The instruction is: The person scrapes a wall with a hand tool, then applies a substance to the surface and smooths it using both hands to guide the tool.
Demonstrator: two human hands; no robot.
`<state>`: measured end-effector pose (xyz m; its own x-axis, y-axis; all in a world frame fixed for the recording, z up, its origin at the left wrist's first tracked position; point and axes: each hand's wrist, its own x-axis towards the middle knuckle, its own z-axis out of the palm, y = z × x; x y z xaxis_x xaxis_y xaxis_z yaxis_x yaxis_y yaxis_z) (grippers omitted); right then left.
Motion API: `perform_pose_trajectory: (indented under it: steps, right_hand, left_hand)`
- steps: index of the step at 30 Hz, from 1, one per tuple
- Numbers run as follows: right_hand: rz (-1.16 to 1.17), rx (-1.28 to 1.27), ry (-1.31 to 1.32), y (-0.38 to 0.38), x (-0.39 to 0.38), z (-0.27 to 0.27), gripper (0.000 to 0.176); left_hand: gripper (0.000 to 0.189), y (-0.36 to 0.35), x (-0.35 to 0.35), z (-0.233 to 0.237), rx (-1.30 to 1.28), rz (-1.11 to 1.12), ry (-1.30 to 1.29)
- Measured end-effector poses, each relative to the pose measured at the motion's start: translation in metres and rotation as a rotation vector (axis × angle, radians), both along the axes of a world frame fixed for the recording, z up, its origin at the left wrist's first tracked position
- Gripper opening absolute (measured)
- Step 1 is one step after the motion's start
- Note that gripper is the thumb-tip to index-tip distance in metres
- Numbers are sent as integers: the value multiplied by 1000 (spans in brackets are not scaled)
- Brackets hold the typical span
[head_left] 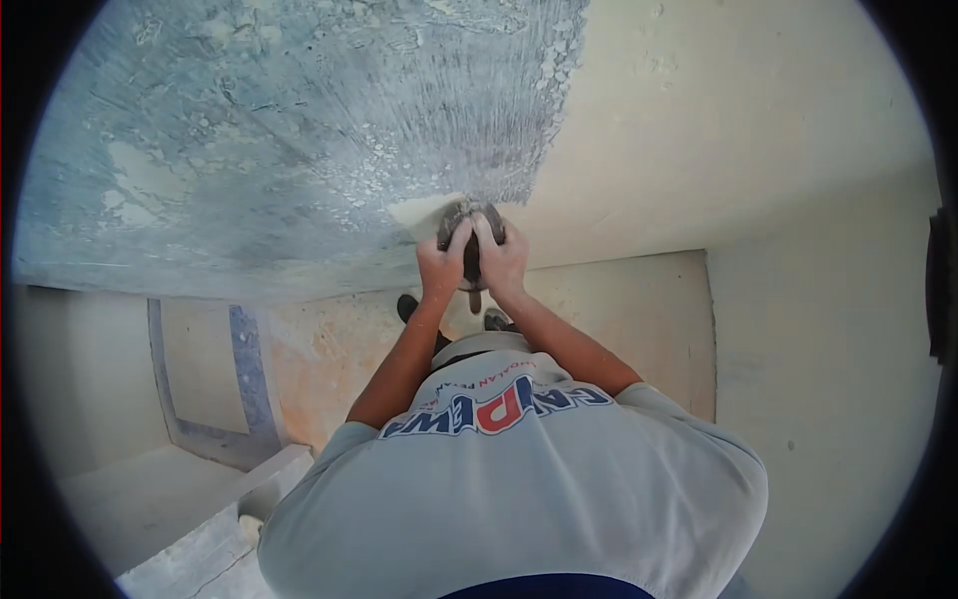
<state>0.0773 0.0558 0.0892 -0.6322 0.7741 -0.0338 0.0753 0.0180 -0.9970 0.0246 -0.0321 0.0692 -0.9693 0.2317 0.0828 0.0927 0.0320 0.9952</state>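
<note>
Both my hands grip one dark, plaster-caked scraping tool point(471, 222) and press its blade flat against the wall. My left hand point(439, 268) wraps the left side and my right hand point(503, 262) the right side. The tool's handle end point(474, 297) sticks out below my hands. The blade sits where the rough blue-grey scraped wall surface point(279, 130) meets the smooth cream coat point(718, 110). A small smear of fresh cream plaster point(424, 214) lies just left of the blade.
Below my arms I see my grey printed shirt point(519, 479) and my two shoes point(407, 305) on a pale, stained floor point(619, 309). A concrete ledge point(200, 544) runs at the lower left, beside a blue painted band point(249, 374). A dark object point(939, 290) is at the right edge.
</note>
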Motion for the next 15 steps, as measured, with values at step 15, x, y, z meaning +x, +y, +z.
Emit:
perform_pose_trajectory:
  steps: [15]
  right_hand:
    - [-3, 0, 71, 9, 2, 5, 35]
  left_hand:
    - [36, 6, -2, 19, -11, -63, -62]
